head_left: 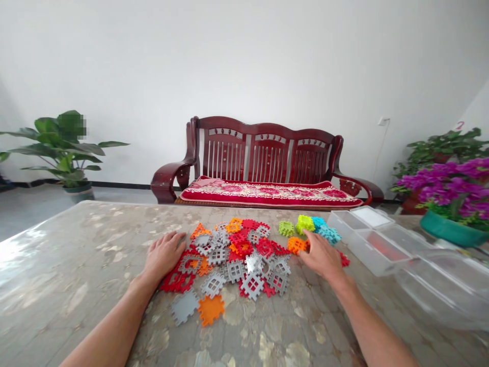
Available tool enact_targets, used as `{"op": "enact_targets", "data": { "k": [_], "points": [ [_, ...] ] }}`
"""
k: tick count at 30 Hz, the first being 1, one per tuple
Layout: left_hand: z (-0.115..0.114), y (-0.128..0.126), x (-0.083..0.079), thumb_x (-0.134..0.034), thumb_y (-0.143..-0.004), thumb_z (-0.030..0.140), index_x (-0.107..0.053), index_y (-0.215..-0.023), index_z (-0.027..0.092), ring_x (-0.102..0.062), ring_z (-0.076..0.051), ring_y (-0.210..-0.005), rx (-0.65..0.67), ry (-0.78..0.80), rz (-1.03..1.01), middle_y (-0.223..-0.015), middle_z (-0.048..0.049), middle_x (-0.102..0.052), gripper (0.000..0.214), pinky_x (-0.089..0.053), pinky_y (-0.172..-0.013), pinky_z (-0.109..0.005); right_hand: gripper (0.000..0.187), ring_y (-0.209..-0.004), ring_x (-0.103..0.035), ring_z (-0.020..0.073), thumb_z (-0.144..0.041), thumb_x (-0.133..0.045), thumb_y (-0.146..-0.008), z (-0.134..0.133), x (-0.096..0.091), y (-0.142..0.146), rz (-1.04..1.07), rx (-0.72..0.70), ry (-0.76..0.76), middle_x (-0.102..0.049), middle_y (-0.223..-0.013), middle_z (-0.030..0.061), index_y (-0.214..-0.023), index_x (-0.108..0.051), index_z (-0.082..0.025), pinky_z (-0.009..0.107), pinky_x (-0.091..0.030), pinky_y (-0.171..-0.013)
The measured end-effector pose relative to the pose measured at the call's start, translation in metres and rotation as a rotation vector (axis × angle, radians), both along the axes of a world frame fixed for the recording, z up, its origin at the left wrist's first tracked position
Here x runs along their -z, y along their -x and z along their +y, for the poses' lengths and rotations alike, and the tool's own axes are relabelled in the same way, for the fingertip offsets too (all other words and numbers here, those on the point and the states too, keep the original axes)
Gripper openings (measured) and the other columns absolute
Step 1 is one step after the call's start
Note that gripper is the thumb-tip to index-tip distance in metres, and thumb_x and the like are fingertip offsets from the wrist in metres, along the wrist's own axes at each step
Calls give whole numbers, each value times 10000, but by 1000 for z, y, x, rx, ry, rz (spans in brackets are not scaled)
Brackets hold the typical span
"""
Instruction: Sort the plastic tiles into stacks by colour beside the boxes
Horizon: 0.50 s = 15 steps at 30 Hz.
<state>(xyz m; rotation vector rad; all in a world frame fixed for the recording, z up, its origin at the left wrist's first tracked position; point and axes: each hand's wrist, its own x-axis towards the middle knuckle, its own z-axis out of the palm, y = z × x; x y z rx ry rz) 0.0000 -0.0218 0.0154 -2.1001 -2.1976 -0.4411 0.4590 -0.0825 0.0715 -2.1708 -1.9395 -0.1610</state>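
Orange pcs [296,245] at fingertips of R hand [321,253], grip unclear; L hand [165,253] flat, by pile [234,271].

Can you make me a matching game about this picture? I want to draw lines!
1. Left hand
2. Flowers
3. Right hand
4. Bench

A. Behind the table
B. At the left side of the big pile of pieces
C. Purple
D. By the small group of orange pieces

Right pairs: 1-B, 2-C, 3-D, 4-A
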Motion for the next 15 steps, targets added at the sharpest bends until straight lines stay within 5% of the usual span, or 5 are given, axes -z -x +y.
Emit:
{"op": "enact_targets", "data": {
  "k": [15],
  "points": [
    [-2,-2,-2,-342,-938,386,-618,-1297,273,-510,-255,-1319,-4,10,9,-1407,-80,-590,466,-346,-1112,-441,707,-1226,-504,273,-159,-539,-736,30,11,-16,-43,-230,213,-575,-1408,80,-1439,-485,-214,364,-349,-1026]
  ]
}}
